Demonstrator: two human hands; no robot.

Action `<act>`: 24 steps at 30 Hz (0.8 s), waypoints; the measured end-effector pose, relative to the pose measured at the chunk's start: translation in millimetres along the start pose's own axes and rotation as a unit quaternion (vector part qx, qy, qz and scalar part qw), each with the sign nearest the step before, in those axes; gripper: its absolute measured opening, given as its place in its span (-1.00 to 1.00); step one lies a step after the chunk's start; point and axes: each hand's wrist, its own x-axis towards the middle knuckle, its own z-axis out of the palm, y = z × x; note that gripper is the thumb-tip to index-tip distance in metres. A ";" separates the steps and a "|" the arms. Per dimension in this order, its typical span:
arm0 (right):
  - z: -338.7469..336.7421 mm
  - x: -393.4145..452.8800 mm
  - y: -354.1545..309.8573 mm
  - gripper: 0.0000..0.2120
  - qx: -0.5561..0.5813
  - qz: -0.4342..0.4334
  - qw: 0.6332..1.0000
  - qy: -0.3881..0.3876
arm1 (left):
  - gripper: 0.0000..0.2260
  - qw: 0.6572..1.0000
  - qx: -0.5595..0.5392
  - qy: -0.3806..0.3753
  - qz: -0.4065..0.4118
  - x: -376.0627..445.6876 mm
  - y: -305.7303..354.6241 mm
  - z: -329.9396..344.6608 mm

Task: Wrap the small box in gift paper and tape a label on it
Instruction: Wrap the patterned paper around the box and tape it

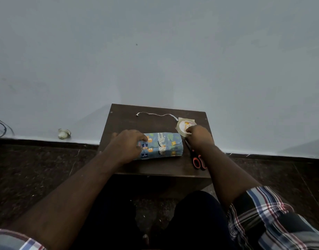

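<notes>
Head view showed the small box [161, 146], already covered in blue animal-print gift paper, lying on its side near the middle of a dark wooden table [155, 168]. The left hand [127, 146] rested over the box's left end, fingers curled down and pressing the paper there, thumb side toward the far edge. The right hand [198, 135] reached to the far right, its fingertips pinching at the edge of a tape roll [184, 127] that lay flat just beyond the box's right corner. Red-handled scissors [195, 157] lay on the near right, partly under that forearm, and a thin white strip [155, 114] curled along the far edge of the table. The parcel looked light, with paper that seemed thin and liable to crease or spring open, so it was probably best pinned from above across a folded end rather than squeezed at the sides. No label could be made out.
</notes>
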 end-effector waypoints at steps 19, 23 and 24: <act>-26.1 -95.3 -40.4 -0.87 0.520 -0.001 0.847 0.113 | -0.79 0.915 -0.397 0.073 -0.023 -6.8 62.5 -14.1; -29.5 -138.6 -69.2 -0.88 0.537 -0.066 0.837 0.086 | -0.77 0.838 -0.543 0.054 -0.008 -17.7 80.6 -15.8; -29.9 -146.2 -73.4 -0.87 0.542 -0.076 0.834 0.077 | -0.79 0.828 -0.557 0.061 -0.006 -23.2 81.7 -16.5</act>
